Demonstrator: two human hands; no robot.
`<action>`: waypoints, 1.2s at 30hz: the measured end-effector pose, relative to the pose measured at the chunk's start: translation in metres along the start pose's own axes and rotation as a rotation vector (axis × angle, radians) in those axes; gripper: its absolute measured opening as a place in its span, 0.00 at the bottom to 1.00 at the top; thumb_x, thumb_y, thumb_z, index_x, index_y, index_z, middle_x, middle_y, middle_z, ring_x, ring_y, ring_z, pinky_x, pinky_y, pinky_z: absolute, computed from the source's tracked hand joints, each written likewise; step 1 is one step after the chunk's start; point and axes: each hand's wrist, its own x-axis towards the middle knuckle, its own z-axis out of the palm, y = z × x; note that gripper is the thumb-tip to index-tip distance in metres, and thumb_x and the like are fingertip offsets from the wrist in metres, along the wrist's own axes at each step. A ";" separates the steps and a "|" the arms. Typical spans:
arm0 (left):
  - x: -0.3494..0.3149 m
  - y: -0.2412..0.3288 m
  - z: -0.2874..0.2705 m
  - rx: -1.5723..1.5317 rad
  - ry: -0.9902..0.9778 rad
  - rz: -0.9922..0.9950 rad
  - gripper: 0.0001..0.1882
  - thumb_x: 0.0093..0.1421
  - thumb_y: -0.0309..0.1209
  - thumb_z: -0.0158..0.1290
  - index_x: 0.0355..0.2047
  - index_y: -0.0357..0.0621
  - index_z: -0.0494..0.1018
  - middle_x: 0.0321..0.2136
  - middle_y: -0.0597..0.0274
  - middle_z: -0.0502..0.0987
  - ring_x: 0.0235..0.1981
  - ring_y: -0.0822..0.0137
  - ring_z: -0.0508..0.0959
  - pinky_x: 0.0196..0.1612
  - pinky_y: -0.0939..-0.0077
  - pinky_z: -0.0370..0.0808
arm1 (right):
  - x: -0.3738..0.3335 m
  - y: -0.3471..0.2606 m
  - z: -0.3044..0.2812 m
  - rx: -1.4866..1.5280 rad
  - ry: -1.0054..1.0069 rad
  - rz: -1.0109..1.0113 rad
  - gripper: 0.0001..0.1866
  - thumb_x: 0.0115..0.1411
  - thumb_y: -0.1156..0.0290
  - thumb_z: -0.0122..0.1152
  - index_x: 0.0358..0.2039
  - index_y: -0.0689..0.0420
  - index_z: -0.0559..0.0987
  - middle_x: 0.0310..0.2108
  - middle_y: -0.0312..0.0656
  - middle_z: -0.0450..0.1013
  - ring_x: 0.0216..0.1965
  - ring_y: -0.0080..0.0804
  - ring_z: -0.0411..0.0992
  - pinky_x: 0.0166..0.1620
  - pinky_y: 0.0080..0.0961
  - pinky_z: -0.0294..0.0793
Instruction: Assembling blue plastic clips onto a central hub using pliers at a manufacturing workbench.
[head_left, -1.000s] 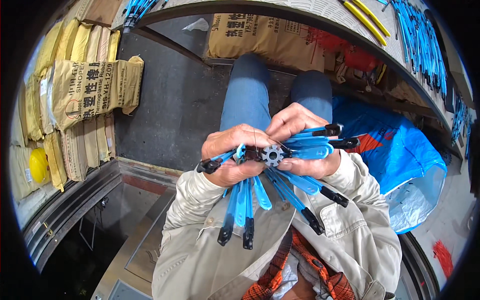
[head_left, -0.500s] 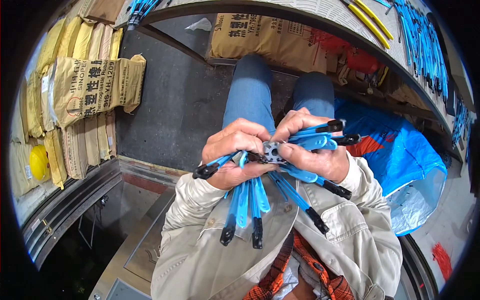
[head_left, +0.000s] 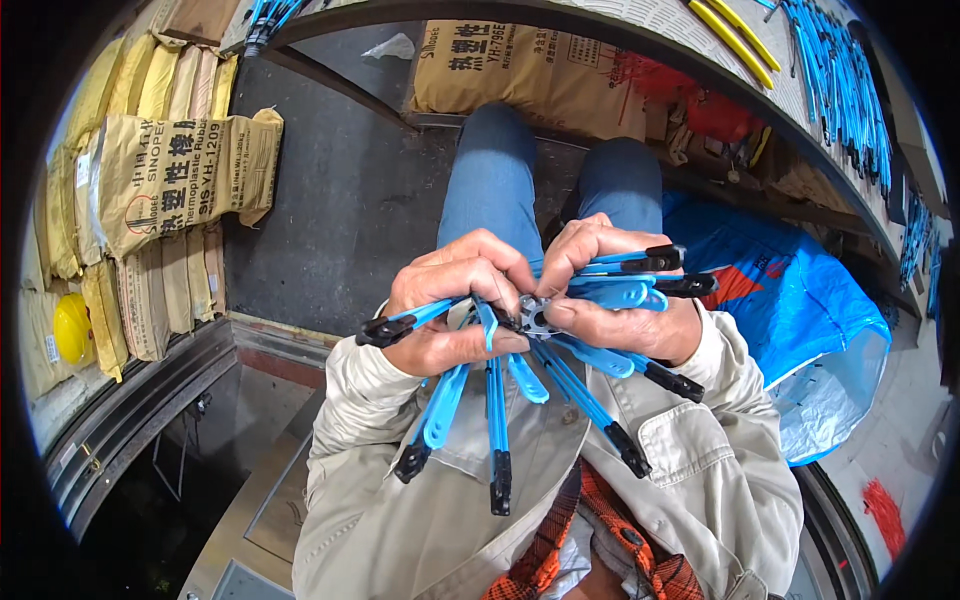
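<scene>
Above my lap, both hands hold a small grey notched hub (head_left: 537, 317), pinched from its two sides. Several blue arms (head_left: 592, 401) with black ends fan out around it, each of thin rods, some with flat blue strips that have holes. My left hand (head_left: 450, 300) is closed, thumb and fingers pressed at the hub's left edge, with one blue arm running across its palm. With its thumb on the hub's right edge, my right hand (head_left: 640, 322) is also closed, and several arms stick out past its fingers. The fingertips partly hide the hub.
On the bench (head_left: 600, 20) at the far right lie many blue rods (head_left: 835, 85) and yellow-handled pliers (head_left: 735, 40). A blue plastic sheet (head_left: 800, 290) lies to my right. Stacked paper sacks (head_left: 190, 175) and a yellow helmet (head_left: 73, 328) are at left.
My left thumb and fingers have shifted slightly on the hub. The blue arms below my left hand have swung and spread further apart. My right hand keeps its grip.
</scene>
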 end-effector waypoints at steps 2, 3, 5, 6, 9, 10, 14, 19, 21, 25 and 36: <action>-0.001 -0.001 0.001 -0.005 0.001 -0.004 0.12 0.36 0.26 0.64 0.22 0.43 0.72 0.31 0.58 0.73 0.28 0.68 0.71 0.34 0.76 0.68 | 0.001 0.001 0.001 -0.010 -0.026 -0.053 0.08 0.43 0.78 0.63 0.27 0.58 0.78 0.22 0.34 0.73 0.23 0.23 0.67 0.29 0.19 0.63; -0.002 -0.001 0.001 -0.008 0.004 -0.009 0.12 0.36 0.26 0.64 0.21 0.43 0.72 0.31 0.58 0.73 0.28 0.68 0.71 0.34 0.76 0.68 | 0.002 0.003 0.000 -0.018 -0.055 -0.106 0.08 0.43 0.78 0.63 0.27 0.58 0.78 0.22 0.35 0.73 0.22 0.23 0.67 0.29 0.18 0.63; -0.003 -0.002 0.002 -0.012 0.010 -0.020 0.11 0.36 0.26 0.64 0.20 0.43 0.72 0.31 0.58 0.73 0.28 0.68 0.71 0.34 0.76 0.68 | 0.003 0.004 0.000 -0.033 -0.112 -0.212 0.08 0.42 0.79 0.63 0.27 0.58 0.78 0.23 0.35 0.74 0.22 0.22 0.67 0.29 0.17 0.64; -0.003 -0.002 0.002 -0.012 0.009 -0.022 0.11 0.36 0.26 0.64 0.20 0.43 0.72 0.31 0.58 0.73 0.28 0.68 0.71 0.34 0.76 0.68 | 0.003 0.004 0.001 -0.031 -0.111 -0.212 0.08 0.42 0.79 0.63 0.27 0.58 0.78 0.23 0.35 0.74 0.22 0.22 0.67 0.29 0.17 0.64; -0.003 0.001 0.002 -0.025 0.021 -0.070 0.11 0.35 0.25 0.64 0.19 0.43 0.71 0.31 0.58 0.74 0.28 0.68 0.71 0.34 0.76 0.68 | -0.003 -0.003 0.004 0.012 -0.022 -0.015 0.08 0.44 0.76 0.64 0.27 0.58 0.76 0.28 0.38 0.73 0.28 0.26 0.69 0.34 0.21 0.66; -0.003 0.001 0.002 -0.029 0.025 -0.086 0.11 0.35 0.25 0.64 0.19 0.43 0.71 0.31 0.58 0.74 0.28 0.68 0.71 0.33 0.76 0.68 | -0.004 -0.005 0.005 0.027 0.008 0.051 0.08 0.44 0.76 0.64 0.27 0.58 0.76 0.29 0.39 0.73 0.30 0.28 0.69 0.36 0.22 0.67; -0.003 0.001 0.004 -0.058 0.044 -0.087 0.12 0.34 0.25 0.65 0.18 0.43 0.71 0.31 0.58 0.74 0.27 0.69 0.71 0.32 0.77 0.68 | -0.005 -0.016 0.017 0.276 0.161 0.156 0.08 0.43 0.75 0.65 0.26 0.58 0.76 0.30 0.40 0.73 0.30 0.28 0.69 0.35 0.21 0.67; -0.004 -0.003 0.009 -0.063 0.142 0.002 0.13 0.33 0.25 0.66 0.18 0.43 0.71 0.31 0.58 0.75 0.26 0.70 0.71 0.31 0.78 0.68 | -0.003 -0.014 0.017 0.285 0.166 0.140 0.10 0.42 0.74 0.67 0.26 0.57 0.75 0.30 0.40 0.72 0.31 0.27 0.69 0.36 0.22 0.66; -0.006 -0.005 0.010 -0.060 0.172 0.032 0.14 0.33 0.25 0.66 0.19 0.43 0.71 0.31 0.58 0.75 0.26 0.70 0.71 0.31 0.78 0.69 | -0.002 -0.011 0.013 0.260 0.152 0.121 0.11 0.41 0.74 0.67 0.26 0.57 0.75 0.30 0.40 0.72 0.31 0.27 0.68 0.36 0.23 0.66; -0.008 -0.007 0.011 -0.054 0.190 0.057 0.15 0.33 0.26 0.67 0.19 0.43 0.71 0.31 0.58 0.75 0.25 0.71 0.71 0.31 0.78 0.69 | 0.004 -0.002 -0.002 -0.228 -0.062 -0.236 0.13 0.40 0.78 0.65 0.30 0.55 0.75 0.29 0.35 0.72 0.26 0.24 0.67 0.35 0.19 0.59; -0.003 0.002 0.012 0.074 0.185 -0.010 0.15 0.35 0.29 0.67 0.19 0.43 0.70 0.30 0.58 0.75 0.25 0.71 0.72 0.29 0.78 0.69 | 0.001 -0.002 0.006 -0.100 0.035 -0.054 0.10 0.39 0.78 0.62 0.23 0.54 0.70 0.26 0.34 0.70 0.25 0.25 0.64 0.36 0.21 0.56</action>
